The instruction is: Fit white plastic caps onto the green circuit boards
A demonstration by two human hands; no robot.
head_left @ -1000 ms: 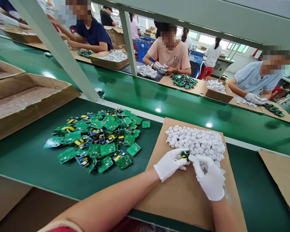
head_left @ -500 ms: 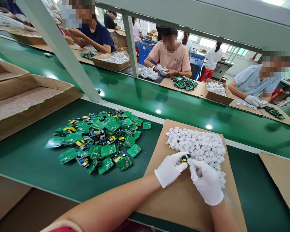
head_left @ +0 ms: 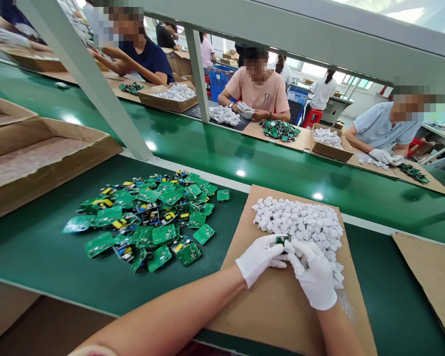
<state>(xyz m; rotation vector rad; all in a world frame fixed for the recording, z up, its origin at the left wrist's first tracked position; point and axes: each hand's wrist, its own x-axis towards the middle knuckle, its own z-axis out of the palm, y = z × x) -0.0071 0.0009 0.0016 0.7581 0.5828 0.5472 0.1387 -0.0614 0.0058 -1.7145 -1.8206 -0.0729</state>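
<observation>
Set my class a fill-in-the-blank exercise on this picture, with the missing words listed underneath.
1. The left hand holds a small board whose main colour is ____.
2. The right hand wears a white ____.
3. The white pieces lie on a brown sheet made of ____.
4. As the camera sees it, the heap of boards lies to the ____ of the white pieces.

Missing words: green; glove; cardboard; left.

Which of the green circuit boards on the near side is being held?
The circuit board in the left hand, over the cardboard sheet; the other near-side boards lie in the heap to its left.
</observation>
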